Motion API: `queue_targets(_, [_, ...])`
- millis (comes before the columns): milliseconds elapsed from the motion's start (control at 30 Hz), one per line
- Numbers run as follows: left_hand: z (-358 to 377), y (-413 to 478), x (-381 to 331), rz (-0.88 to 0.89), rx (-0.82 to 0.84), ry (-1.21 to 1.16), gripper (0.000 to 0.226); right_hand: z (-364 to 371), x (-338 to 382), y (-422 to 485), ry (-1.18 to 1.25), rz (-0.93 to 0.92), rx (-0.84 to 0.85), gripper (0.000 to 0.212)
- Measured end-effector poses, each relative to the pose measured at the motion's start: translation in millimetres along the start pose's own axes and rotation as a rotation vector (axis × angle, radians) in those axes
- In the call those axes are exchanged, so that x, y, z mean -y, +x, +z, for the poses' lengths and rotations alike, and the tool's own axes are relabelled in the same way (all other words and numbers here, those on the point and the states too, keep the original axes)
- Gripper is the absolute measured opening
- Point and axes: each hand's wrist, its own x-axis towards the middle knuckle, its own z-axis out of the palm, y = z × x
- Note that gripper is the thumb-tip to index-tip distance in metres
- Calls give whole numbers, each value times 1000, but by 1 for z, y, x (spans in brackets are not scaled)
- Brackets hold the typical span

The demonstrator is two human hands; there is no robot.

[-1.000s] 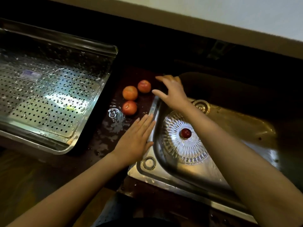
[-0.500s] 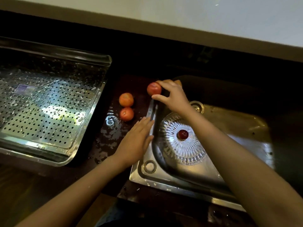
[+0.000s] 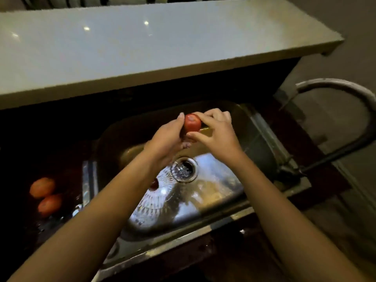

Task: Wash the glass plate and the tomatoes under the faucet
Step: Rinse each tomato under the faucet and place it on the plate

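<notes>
A red tomato [image 3: 192, 123] is held over the steel sink [image 3: 262, 137] between my left hand [image 3: 167, 139] and my right hand [image 3: 216, 132], both closed around it. The ribbed glass plate [image 3: 162, 202] lies in the sink bottom under my left forearm, with a small dark red tomato [image 3: 154, 184] on it. Two more tomatoes, one orange [image 3: 42, 187] and one red [image 3: 49, 203], rest on the dark wet counter left of the sink. The curved faucet [image 3: 345, 94] arches at the right; I see no water stream from it.
The sink drain [image 3: 184, 169] sits beside the plate. A pale counter ledge [image 3: 142, 47] runs across the back above the sink. The dark counter [image 3: 30, 159] left of the sink is wet.
My right hand carried the tomato it picked from the counter to over the sink. My left hand left the sink rim and joined it on the tomato. The view swung right; the drying tray is out of sight.
</notes>
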Motion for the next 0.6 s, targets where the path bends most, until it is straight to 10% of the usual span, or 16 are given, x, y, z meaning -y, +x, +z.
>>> queue_targets(600, [181,100,63,-369,232,-246,23,-58,-133,-81,-98,822,-254,24])
